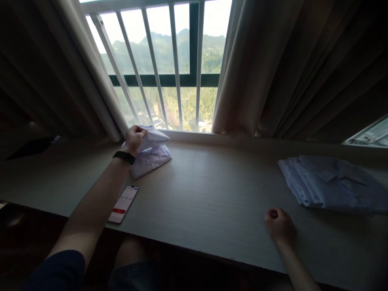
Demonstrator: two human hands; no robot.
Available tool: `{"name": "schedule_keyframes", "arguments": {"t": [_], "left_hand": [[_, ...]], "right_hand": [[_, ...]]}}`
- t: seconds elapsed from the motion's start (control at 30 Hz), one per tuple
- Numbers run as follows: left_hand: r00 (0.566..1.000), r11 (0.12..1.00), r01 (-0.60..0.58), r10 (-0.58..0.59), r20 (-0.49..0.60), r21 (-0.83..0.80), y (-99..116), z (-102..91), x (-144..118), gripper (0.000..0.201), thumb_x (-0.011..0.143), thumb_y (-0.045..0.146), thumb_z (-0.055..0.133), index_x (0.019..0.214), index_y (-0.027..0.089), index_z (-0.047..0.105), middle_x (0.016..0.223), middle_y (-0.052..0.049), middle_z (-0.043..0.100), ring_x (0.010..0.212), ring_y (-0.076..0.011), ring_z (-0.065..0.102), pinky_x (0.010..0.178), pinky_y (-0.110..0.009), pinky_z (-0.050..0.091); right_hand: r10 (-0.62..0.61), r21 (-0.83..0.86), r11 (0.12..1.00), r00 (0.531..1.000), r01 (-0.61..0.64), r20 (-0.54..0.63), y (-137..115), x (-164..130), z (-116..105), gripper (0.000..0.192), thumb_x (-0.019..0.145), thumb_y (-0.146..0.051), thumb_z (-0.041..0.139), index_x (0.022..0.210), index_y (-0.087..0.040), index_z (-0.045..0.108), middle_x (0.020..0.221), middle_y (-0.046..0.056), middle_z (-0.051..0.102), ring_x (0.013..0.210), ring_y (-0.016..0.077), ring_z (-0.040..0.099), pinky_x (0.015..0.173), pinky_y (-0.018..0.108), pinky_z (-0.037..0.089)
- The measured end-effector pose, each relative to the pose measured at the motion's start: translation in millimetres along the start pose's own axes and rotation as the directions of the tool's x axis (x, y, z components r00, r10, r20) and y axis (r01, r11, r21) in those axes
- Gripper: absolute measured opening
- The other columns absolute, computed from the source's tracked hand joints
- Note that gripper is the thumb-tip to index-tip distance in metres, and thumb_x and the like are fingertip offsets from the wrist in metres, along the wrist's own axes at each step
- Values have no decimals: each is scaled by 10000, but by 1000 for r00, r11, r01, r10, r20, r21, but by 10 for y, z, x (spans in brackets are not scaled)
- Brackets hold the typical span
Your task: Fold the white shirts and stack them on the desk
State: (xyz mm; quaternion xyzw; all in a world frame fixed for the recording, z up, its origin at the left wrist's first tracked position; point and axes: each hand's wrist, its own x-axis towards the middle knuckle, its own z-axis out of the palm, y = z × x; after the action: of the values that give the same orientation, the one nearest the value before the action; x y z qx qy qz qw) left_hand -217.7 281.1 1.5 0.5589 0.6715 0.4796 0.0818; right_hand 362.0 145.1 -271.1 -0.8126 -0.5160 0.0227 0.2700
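My left hand, with a black band on its wrist, grips the top of a folded white shirt at the far left of the wooden table, by the window. That shirt rests on another folded pale shirt. My right hand lies on the table near its front edge as a closed fist with nothing in it. A stack of light blue shirts lies flat to the right of that fist.
A phone with a lit screen lies face up near the table's front left edge. A barred window and heavy curtains stand behind the table. A dark flat object sits at far left.
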Motion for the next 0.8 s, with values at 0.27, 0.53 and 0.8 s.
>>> {"name": "schedule_keyframes", "arguments": {"t": [0.27, 0.53, 0.8], "left_hand": [[904, 907, -421, 416, 96, 30, 1590, -1123, 43, 256, 853, 286, -15, 623, 189, 41, 886, 14, 393, 1005, -179, 623, 628, -222, 234], [771, 812, -583, 553, 316, 1, 2421, -1328, -306, 83, 732, 228, -103, 669, 214, -52, 893, 0, 354, 1090, -332, 610, 608, -254, 213], [758, 790, -613, 594, 271, -19, 2853, -1148, -529, 106, 696, 247, -187, 743, 215, -97, 759, 25, 351, 1052, -286, 638, 585, -244, 205]], "right_hand": [[-17, 15, 1000, 1000, 16, 25, -6, -32, -57, 245, 768, -354, 485, 840, -187, 649, 865, 101, 653, 791, 237, 569, 720, 344, 398], [27, 461, 864, 933, -201, 358, -512, 39, -642, 254, 709, -355, 600, 829, -146, 680, 798, 93, 689, 759, 212, 617, 691, 318, 464], [-714, 962, 256, 652, -95, 254, -2281, -457, -1925, 620, 838, -677, 625, 1266, -229, 615, 1293, 84, 649, 1145, 251, 633, 960, 429, 527]]}}
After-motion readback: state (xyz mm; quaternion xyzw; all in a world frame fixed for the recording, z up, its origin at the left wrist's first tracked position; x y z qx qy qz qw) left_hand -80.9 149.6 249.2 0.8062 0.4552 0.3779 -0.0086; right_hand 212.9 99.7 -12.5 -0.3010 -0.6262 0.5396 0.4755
